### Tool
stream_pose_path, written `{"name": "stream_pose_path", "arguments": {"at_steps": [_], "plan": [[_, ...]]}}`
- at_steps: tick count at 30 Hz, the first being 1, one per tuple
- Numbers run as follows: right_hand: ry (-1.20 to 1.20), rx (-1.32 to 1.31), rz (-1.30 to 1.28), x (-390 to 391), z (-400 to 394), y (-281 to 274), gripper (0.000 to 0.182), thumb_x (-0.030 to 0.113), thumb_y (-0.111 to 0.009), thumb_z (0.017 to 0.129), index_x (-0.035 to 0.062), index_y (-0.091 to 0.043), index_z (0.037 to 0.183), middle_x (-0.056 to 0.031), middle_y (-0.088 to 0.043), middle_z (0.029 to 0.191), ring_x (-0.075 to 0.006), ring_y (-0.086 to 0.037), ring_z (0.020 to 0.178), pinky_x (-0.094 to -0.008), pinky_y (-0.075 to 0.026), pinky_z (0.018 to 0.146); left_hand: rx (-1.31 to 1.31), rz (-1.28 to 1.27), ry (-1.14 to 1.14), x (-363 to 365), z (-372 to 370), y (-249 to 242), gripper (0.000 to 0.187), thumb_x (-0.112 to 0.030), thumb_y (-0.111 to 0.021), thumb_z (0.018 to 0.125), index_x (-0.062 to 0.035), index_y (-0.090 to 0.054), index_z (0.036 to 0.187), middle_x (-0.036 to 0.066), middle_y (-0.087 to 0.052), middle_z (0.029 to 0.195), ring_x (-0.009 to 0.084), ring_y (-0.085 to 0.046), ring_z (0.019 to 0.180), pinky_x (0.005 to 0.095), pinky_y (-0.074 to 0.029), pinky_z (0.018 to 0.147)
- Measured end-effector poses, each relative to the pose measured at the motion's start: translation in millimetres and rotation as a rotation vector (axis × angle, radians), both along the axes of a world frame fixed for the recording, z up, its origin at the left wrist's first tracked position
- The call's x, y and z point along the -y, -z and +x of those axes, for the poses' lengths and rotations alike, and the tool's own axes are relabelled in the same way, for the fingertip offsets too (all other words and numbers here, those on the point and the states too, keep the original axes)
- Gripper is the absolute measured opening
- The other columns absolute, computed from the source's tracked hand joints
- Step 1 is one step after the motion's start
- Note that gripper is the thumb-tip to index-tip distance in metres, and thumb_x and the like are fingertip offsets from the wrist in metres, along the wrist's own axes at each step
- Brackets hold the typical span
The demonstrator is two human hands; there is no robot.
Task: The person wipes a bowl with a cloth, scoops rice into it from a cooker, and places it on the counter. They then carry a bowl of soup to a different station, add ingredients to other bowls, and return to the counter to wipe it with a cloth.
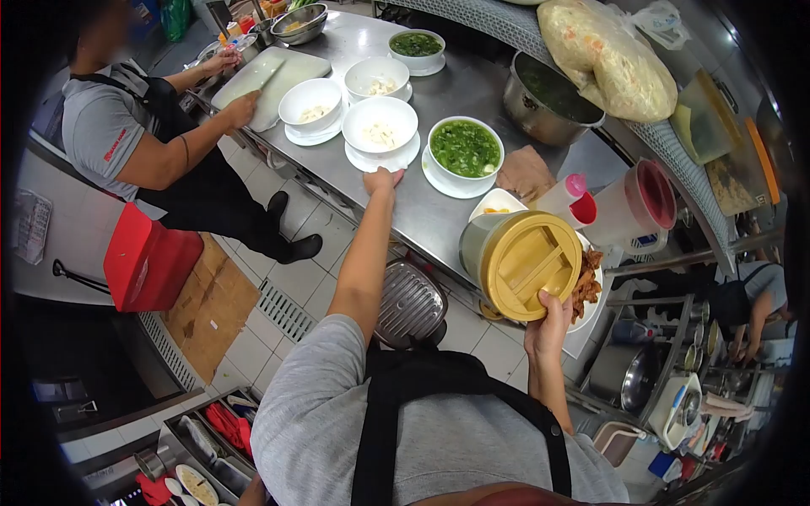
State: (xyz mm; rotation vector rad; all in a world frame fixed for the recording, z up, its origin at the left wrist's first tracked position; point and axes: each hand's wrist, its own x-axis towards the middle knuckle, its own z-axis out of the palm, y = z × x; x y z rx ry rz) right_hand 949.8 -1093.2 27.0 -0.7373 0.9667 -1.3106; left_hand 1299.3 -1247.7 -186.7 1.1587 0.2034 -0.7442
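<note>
My left hand (384, 180) pinches the near rim of a white saucer (360, 160), under a white bowl (380, 126) with pale chopped pieces inside. My right hand (548, 320) is closed on a round canister with a gold-yellow lid (533, 266), which is tilted with its lid toward me; how its underside rests is hidden. Right of the saucer stands a bowl of green soup (464, 149) on its own saucer. Two more white bowls with pale pieces, one bowl (310, 105) and another bowl (376, 80), are just beyond.
A second green soup bowl (417, 46) and a large metal pot (550, 97) stand farther back on the steel table (337, 38). A co-worker (118, 126) holds a knife over a cutting board (299, 67). Pink-lidded jugs (633, 202) and fried pieces (588, 278) are at right.
</note>
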Motion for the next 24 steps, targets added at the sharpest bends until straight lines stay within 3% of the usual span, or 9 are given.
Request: {"name": "stream_pose_path", "arguments": {"at_steps": [7,11,13,15,21,23,24], "plan": [[0.046,-0.011,0.047,-18,-23,8,0.044,0.0,-0.05,0.074,-0.0013,-0.039,0.116,-0.0104,-0.051,0.106,-0.0177,-0.052,0.096,-0.0288,-0.043,0.083,-0.001,0.06,0.001,-4,3,-6,0.029,0.0,-0.041,0.085,0.0208,-0.038,0.105,0.027,-0.051,0.101,0.0329,-0.062,0.072,0.0345,-0.058,0.055],[0.072,0.011,0.085,-28,-37,8,0.044,0.0,-0.051,0.074,-0.0009,-0.039,0.117,-0.0108,-0.05,0.108,-0.0184,-0.052,0.097,-0.0292,-0.042,0.085,-0.015,0.115,0.166,-8,-29,-2,0.036,-0.016,-0.047,0.087,0.0187,-0.044,0.096,0.028,-0.058,0.084,0.0312,-0.063,0.067,0.0343,-0.057,0.055],[0.091,0.02,0.1,-33,-43,9,0.045,0.0,-0.051,0.074,-0.0007,-0.039,0.117,-0.0109,-0.05,0.109,-0.0186,-0.052,0.097,-0.0294,-0.042,0.086,0.107,0.233,0.768,-10,-57,4,0.037,-0.021,-0.053,0.085,0.0151,-0.047,0.093,0.027,-0.059,0.081,0.0296,-0.064,0.066,0.0344,-0.056,0.054],[0.083,0.002,0.093,-38,-45,5,0.045,0.0,-0.051,0.074,-0.0007,-0.039,0.117,-0.0111,-0.05,0.109,-0.0184,-0.052,0.097,-0.0295,-0.041,0.086,-0.019,0.261,1.131,-16,-91,-13,0.031,-0.021,-0.058,0.082,0.0065,-0.049,0.094,0.019,-0.06,0.08,0.0255,-0.064,0.066,0.0333,-0.055,0.054],[0.117,-0.004,0.096,-55,-56,6,0.045,-0.001,-0.05,0.074,-0.0008,-0.039,0.117,-0.0113,-0.05,0.108,-0.0181,-0.052,0.097,-0.0291,-0.041,0.086,0.149,0.082,1.097,-30,-148,-13,0.025,-0.024,-0.058,0.082,-0.0048,-0.052,0.097,0.01,-0.062,0.078,0.0199,-0.062,0.066,0.0311,-0.054,0.055],[0.126,-0.01,0.107,-61,-57,7,0.044,-0.001,-0.05,0.074,-0.0009,-0.039,0.117,-0.0113,-0.051,0.108,-0.0178,-0.052,0.097,-0.0291,-0.041,0.085,0.136,0.116,1.104,-29,-146,-24,0.025,-0.023,-0.056,0.084,-0.0019,-0.051,0.096,0.013,-0.061,0.077,0.0213,-0.063,0.066,0.0319,-0.054,0.055],[0.126,-0.013,0.116,-64,-58,7,0.044,-0.001,-0.05,0.074,-0.001,-0.039,0.117,-0.0113,-0.051,0.108,-0.0175,-0.052,0.097,-0.029,-0.041,0.085,0.127,0.22,1.004,-24,-142,-26,0.024,-0.022,-0.055,0.084,-0.0005,-0.051,0.094,0.014,-0.061,0.076,0.022,-0.063,0.066,0.0316,-0.054,0.054]]}}
